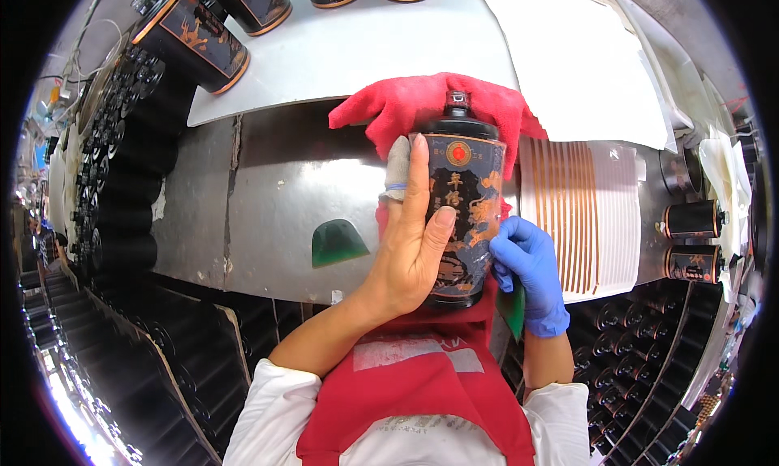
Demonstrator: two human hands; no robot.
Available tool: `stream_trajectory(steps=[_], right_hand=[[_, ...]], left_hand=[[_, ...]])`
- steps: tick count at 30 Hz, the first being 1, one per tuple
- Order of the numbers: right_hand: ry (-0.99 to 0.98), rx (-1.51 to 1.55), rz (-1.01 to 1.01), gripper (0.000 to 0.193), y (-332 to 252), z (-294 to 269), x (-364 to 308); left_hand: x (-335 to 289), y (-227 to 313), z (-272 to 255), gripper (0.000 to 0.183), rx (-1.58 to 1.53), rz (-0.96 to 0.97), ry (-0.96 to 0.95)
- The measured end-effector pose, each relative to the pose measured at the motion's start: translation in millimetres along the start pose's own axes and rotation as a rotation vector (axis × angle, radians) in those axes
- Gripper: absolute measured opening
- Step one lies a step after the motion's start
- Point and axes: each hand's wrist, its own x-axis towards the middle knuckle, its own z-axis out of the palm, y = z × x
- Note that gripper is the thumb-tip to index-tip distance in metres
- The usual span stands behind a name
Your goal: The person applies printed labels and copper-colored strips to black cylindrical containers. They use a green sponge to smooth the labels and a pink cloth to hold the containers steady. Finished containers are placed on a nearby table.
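A black bottle (458,214) with orange-gold decoration and a red round emblem lies with its neck away from me on a red cloth (389,101). My left hand (410,247) is bare apart from a pale cover on one finger. It grips the bottle's left side, thumb across the front. My right hand (531,271), in a blue glove, has its fingers closed at the bottle's lower right edge. A green plastic piece (510,310) sticks out below those fingers. What the fingertips pinch at the label edge is too small to tell.
A second green plastic piece (337,243) lies on the metal table (268,174). To the right is a white sheet with brown strips (564,214). Black bottles (195,40) stand on the pale board (341,56); two small ones (692,220) lie far right. Several racked bottles (122,166) line the left.
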Motion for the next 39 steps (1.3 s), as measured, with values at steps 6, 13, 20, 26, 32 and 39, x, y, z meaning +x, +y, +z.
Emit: stream_trajectory(steps=[6,13,20,26,32,39], right_hand=[[-0.029,0.016,0.003,0.012,0,-1,-1],[0.02,-0.356,-0.069,0.02,1,5,-23],[-0.048,-0.279,0.049,0.017,-6,-1,-22],[-0.157,-0.104,0.024,0.016,5,-15,-13],[-0.076,-0.262,0.057,0.018,5,-13,-19],[-0.08,-0.312,0.087,0.018,2,-11,-22]], left_hand=[[-4,4,0,0.064,-0.006,-0.008,0.012],[5,7,-4,0.063,-0.017,-0.004,-0.017],[6,11,1,0.068,0.058,0.001,0.029],[5,12,4,0.072,0.108,-0.052,0.028],[0,5,0,0.08,-0.121,0.007,0.06],[-5,-8,-11,0.105,0.0,0.064,-0.152]])
